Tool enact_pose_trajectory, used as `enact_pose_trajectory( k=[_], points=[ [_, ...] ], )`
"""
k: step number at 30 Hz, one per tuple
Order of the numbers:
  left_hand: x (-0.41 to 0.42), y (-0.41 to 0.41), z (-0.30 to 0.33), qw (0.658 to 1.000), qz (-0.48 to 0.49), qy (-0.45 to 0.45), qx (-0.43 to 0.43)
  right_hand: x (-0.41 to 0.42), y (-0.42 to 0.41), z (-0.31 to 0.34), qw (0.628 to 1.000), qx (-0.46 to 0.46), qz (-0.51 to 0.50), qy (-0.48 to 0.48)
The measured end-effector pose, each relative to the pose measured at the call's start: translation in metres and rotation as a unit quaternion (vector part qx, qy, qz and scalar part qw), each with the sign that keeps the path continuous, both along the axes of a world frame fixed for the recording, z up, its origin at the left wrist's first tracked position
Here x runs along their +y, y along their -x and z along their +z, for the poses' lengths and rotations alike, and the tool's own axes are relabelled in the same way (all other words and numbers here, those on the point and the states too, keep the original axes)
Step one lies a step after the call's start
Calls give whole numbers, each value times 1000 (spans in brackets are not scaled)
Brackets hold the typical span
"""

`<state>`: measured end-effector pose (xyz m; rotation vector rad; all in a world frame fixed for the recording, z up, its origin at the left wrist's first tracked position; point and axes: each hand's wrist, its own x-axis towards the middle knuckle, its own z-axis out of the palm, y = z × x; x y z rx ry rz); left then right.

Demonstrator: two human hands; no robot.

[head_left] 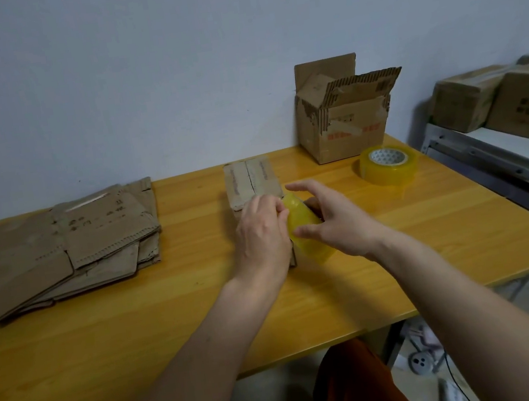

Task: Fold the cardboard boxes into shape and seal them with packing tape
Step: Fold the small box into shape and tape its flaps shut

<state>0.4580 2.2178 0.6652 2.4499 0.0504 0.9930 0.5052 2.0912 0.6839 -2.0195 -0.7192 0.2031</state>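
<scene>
Box (pixel 252 181), folded shut with its two top flaps meeting in a seam, sits mid-surface, its near end hidden under the hands. A tape roll (pixel 306 228), yellow and translucent, is held just at the box's 5 o'clock corner. The right hand (pixel 337 220) has its grip around the roll, fingers spread over the top and thumb on the near side. The left hand (pixel 260 231) rests over the near end of the box, its fingertips curled at the roll's edge; they seem to be pinching or picking at the tape end, though the tape itself is too clear to make out. Judged from this, the step is starting a strip for the seam. To do it well, the free end should be pressed down just over the near edge, the roll drawn straight along the seam toward 12 o'clock with steady tension, and the left hand should follow to smooth it so both flaps are caught evenly. Letting the strip slacken risks wrinkles or tape sticking to itself. At 2 o'clock lies a spare roll (pixel 389 164), behind it an open carton (pixel 343 121). At 9 o'clock lie flat blanks (pixel 69 248) on the wooden surface (pixel 139 337).
</scene>
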Motion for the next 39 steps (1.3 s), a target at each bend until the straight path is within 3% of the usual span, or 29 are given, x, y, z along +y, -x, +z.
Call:
enact_pose_trajectory(
  k=[3,5,7,10,15,16,18,21,23,25,26,27,29,31,33,37,39],
  points=[
    [1,-12,8,996,65,58,5,-5,7,-8,996,-64,19,51],
    [6,-17,12,987,99,126,19,-10,7,-16,985,-145,-40,84],
    [8,-18,13,972,107,204,41,-12,3,-27,969,-200,-141,14],
    [1,-17,13,917,64,389,69,-8,-3,-33,944,-73,-238,-216],
    [-6,-10,22,748,-65,654,92,4,-10,-36,836,181,-261,-447],
    [-5,-9,22,722,-81,680,97,6,-10,-37,822,207,-253,-466],
    [-1,-6,20,685,-98,714,107,9,-9,-35,834,206,-265,-438],
    [4,-2,16,667,-97,731,108,8,-14,-33,865,155,-287,-380],
    [5,-2,15,647,-99,749,102,12,-11,-28,845,163,-297,-413],
    [2,-4,17,629,-107,763,106,20,-5,-28,796,204,-273,-500],
    [1,-4,19,628,-105,764,108,24,-1,-28,785,216,-259,-519],
    [3,-4,19,646,-87,750,113,25,1,-29,800,207,-255,-501],
    [16,-3,18,730,0,673,122,15,-6,-30,878,111,-281,-372],
    [37,0,17,786,78,605,101,-3,-22,-27,919,-3,-321,-231],
    [48,1,14,799,75,587,105,-15,-33,-25,917,-22,-351,-190],
    [46,-1,7,789,67,599,115,-12,-36,-30,899,58,-343,-264],
    [51,-4,4,789,95,601,85,-11,-36,-31,907,36,-338,-248]
  ],
)
